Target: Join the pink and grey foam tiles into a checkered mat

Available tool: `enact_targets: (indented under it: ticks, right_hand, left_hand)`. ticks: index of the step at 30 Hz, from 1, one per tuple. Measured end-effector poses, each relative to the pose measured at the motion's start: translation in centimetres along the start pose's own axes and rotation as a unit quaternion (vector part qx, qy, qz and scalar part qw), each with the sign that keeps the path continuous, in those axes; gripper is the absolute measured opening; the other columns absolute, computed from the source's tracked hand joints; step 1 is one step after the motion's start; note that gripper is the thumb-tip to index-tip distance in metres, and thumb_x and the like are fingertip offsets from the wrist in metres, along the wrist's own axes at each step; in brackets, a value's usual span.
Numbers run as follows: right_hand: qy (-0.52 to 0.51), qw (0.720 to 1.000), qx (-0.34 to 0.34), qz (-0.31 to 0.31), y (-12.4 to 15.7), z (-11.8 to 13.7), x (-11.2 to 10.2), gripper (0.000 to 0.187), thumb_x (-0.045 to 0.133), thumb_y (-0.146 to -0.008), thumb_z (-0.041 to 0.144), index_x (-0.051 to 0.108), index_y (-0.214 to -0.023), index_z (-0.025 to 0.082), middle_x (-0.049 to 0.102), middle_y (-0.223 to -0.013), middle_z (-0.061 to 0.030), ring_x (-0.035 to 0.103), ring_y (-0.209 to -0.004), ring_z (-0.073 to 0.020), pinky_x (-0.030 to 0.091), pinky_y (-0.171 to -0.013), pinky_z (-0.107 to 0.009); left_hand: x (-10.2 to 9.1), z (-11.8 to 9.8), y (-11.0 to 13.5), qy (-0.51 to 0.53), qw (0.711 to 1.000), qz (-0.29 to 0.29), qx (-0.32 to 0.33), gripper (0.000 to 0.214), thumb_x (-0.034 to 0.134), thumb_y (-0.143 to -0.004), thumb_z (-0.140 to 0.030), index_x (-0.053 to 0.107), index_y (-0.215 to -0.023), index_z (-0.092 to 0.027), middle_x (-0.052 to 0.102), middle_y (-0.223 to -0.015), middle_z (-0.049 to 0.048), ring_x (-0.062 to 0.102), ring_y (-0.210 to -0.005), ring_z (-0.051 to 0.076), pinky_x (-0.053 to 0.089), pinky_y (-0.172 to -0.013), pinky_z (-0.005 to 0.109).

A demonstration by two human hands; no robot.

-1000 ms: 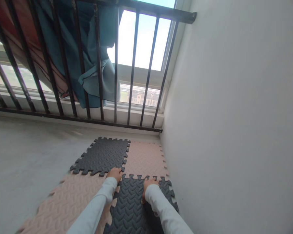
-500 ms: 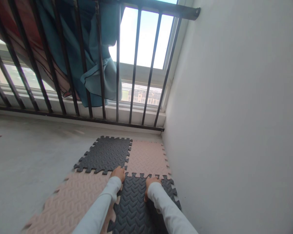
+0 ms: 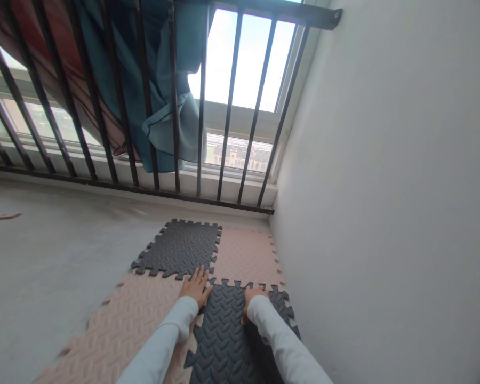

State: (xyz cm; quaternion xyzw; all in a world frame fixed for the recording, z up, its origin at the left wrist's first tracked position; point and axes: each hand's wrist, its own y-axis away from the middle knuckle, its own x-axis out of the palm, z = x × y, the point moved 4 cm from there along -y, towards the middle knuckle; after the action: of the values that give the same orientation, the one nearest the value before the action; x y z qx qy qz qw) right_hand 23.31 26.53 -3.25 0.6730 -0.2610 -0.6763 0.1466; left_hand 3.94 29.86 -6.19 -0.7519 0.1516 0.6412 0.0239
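Observation:
My left hand (image 3: 197,288) lies with its fingers spread near the corner where the tiles meet, over the edge of the near pink foam mat tile (image 3: 136,325) and against the near black foam mat tile (image 3: 220,330). On that black tile, close to its far seam, my right hand (image 3: 256,296) presses down with its fingers curled in; the fingertips are hidden. Beyond the seam lies a far pink foam mat tile (image 3: 246,256), beside a far black foam mat tile (image 3: 180,248). Gaps show along the side seam between the two near tiles.
A white wall (image 3: 384,213) rises close along the right side of the mats. Black railing (image 3: 200,197) runs across the far side, with a blue curtain (image 3: 164,117) and windows behind it. Grey floor (image 3: 56,256) extends on the left, where a thin stick-like thing (image 3: 2,217) lies.
My left hand has gone from curled at the seam to flat with fingers spread. My right hand stays curled on the near black tile. The whole view has shifted slightly.

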Motion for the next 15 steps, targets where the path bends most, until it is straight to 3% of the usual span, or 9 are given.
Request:
enact_targets:
  ticks: [2,7,15]
  right_hand:
    - [0.015,0.999,0.022,0.018,0.2,-0.1,-0.1,0.115,0.080,-0.031,0.036,0.029,-0.131,0.013,0.030,-0.133,-0.0254,0.029,-0.121,-0.0390,0.035,-0.091,-0.052]
    - [0.014,0.999,0.020,0.028,0.0,0.0,-0.1,0.111,0.079,-0.031,0.039,0.032,-0.130,0.016,0.031,-0.134,-0.0223,0.028,-0.122,-0.0367,0.032,-0.095,-0.050]
    - [0.004,1.000,0.012,0.016,-0.3,-0.1,0.2,0.111,0.080,-0.030,0.032,0.033,-0.129,0.016,0.037,-0.130,-0.0232,0.031,-0.120,-0.0375,0.032,-0.093,-0.053]
  left_hand:
    - [-0.1,1.0,0.0,-0.004,1.000,0.012,0.001,0.058,0.020,-0.081,-0.041,0.025,-0.132,-0.016,0.015,-0.143,0.0053,0.014,-0.131,0.021,0.015,-0.105,0.045]
    - [-0.2,4.4,1.5,-0.037,0.996,-0.013,-0.079,0.066,0.024,-0.078,-0.045,0.022,-0.132,-0.006,0.010,-0.143,0.0118,0.011,-0.131,0.024,0.013,-0.106,0.044]
    - [-2.4,6.0,1.8,-0.012,0.999,0.014,-0.047,0.063,0.027,-0.077,-0.046,0.029,-0.131,-0.014,0.025,-0.140,0.0077,0.026,-0.127,0.021,0.009,-0.106,0.047]
